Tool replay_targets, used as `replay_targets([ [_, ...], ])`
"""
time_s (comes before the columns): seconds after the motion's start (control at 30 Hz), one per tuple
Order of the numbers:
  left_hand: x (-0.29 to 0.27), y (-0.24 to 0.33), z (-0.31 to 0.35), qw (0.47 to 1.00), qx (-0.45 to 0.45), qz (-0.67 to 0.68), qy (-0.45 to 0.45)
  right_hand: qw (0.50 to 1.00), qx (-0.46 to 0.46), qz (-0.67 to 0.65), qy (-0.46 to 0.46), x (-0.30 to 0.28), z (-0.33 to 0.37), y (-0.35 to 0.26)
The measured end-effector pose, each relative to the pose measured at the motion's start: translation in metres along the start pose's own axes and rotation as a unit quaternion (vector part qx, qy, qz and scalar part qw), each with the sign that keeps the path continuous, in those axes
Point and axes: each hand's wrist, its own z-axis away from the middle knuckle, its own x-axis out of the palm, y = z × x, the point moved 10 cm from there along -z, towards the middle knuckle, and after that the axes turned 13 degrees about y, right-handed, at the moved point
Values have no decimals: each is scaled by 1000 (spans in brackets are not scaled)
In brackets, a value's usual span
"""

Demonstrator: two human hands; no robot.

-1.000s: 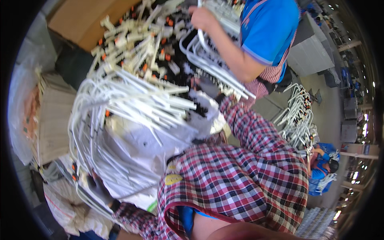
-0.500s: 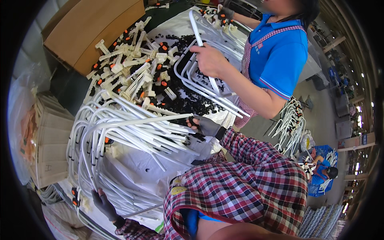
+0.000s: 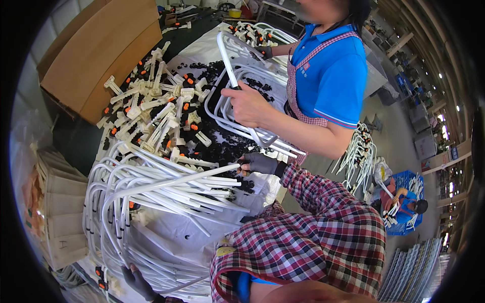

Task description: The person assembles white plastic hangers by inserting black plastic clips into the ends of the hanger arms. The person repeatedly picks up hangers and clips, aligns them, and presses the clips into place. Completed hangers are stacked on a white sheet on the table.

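Observation:
A bent white tube (image 3: 172, 181) lies across a heap of similar white tubes (image 3: 151, 252). Its lower end reaches my left hand (image 3: 137, 283), in a grey fingerless glove, whose fingers are closed around it. The other end meets the fingertips of my right hand (image 3: 260, 164), gloved the same way. Those fingers are pinched together at the tube's tip; any small dark piece between them is too small to make out. Small black parts (image 3: 222, 136) lie scattered beyond my right hand. Farther off is a pile of cream plastic pieces with black and orange bits (image 3: 156, 116).
Across the table a co-worker in a blue shirt (image 3: 333, 81) holds a white bent tube (image 3: 227, 60) over more bent tubes. A cardboard box (image 3: 101, 60) stands at the far left, a pale crate (image 3: 63, 212) nearer. Another person sits by a blue crate (image 3: 404, 179) at right.
The view has shifted, so most things sit farther left and lower. Both my hands stay at the tube's two ends. The co-worker's gloved hand has come closer to the tube they hold.

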Motion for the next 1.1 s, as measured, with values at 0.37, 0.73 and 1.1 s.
replay_targets([
  [0.37,100,137,50,974,192,59,-108,831,-359,414,90,109,-40,-170],
  [0.73,171,209,52,959,198,72,-190,678,-680,278,28,255,3,-248],
  [1.1,-34,3,48,992,-21,54,114,788,-311,523,98,66,-114,-6],
])
